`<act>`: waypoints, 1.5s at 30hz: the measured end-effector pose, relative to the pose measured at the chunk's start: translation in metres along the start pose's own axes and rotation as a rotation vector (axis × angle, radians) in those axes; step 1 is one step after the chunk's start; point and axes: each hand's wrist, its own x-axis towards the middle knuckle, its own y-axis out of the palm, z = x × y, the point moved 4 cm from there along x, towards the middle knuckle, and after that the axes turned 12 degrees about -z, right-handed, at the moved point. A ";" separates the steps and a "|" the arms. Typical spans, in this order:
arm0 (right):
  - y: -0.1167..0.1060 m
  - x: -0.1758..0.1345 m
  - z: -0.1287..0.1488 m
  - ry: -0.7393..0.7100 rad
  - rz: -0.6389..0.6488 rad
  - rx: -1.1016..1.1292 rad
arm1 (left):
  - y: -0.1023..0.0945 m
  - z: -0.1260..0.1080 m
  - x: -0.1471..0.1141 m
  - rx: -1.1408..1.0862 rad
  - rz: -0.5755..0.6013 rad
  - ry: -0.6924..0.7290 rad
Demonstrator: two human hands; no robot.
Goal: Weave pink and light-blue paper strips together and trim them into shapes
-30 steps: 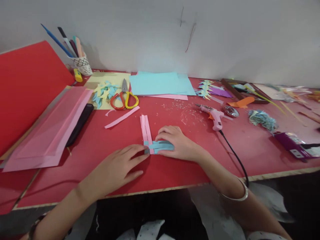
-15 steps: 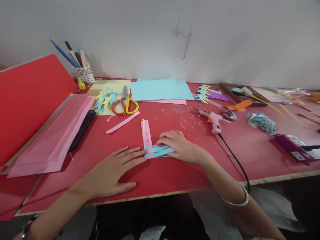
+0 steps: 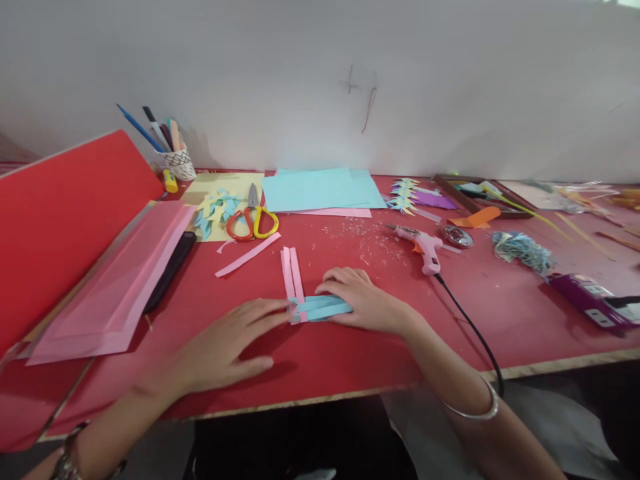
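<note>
Pink paper strips (image 3: 293, 273) and blue paper strips (image 3: 323, 306) lie crossed in an L on the red table (image 3: 320, 360). My left hand (image 3: 235, 340) lies with its fingers stretched out, the fingertips touching the corner where the two colours interlace. Over the right end of the blue strips rests my right hand (image 3: 363, 298), fingers bent and closed down on them; the ends under its palm are hidden. One loose pink strip (image 3: 249, 255) lies farther back on the left.
Scissors (image 3: 253, 217) lie beside cut paper scraps (image 3: 217, 210). Blue sheets (image 3: 320, 190) are by the wall. A pink glue gun (image 3: 427, 250) with a black cord lies to the right, a purple power strip (image 3: 590, 303) beyond. Pink sheets (image 3: 117, 287) are at left.
My left fingers have drawn closer together at the woven corner. The blue strips have closed up side by side under my right hand. The camera view has tipped slightly upward.
</note>
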 end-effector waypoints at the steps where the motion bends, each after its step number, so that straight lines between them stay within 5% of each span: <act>1: 0.000 0.000 0.000 -0.003 0.003 -0.001 | -0.003 0.006 0.004 0.027 -0.067 -0.077; 3: 0.000 -0.001 0.000 -0.003 0.013 0.003 | -0.013 0.021 0.012 0.168 -0.238 -0.280; 5: 0.000 -0.001 0.001 0.017 0.019 0.021 | -0.020 0.035 0.020 0.376 -0.284 -0.451; 10: -0.005 -0.001 0.001 0.095 -0.048 0.085 | -0.026 0.052 0.041 0.652 -0.086 -0.546; 14: -0.008 -0.002 -0.003 0.125 -0.135 0.104 | -0.025 0.054 0.045 0.623 -0.092 -0.573; 19: -0.010 -0.002 -0.005 0.104 -0.162 0.113 | -0.023 0.054 0.042 0.536 -0.249 -0.469; 23: -0.010 0.000 -0.001 0.059 -0.085 0.089 | -0.021 0.031 0.043 0.328 -0.432 -0.123; 26: -0.009 0.001 0.000 0.038 -0.056 0.082 | -0.011 0.006 0.043 0.048 -0.376 0.095; 29: -0.007 0.000 -0.001 0.027 -0.049 0.077 | 0.001 -0.006 0.042 -0.206 -0.255 0.074; 34: -0.004 -0.003 -0.005 0.010 0.000 0.035 | 0.015 -0.007 0.043 -0.252 -0.078 0.014; 45: -0.012 -0.009 0.003 0.029 -0.080 -0.195 | 0.021 -0.010 0.054 -0.194 -0.004 -0.109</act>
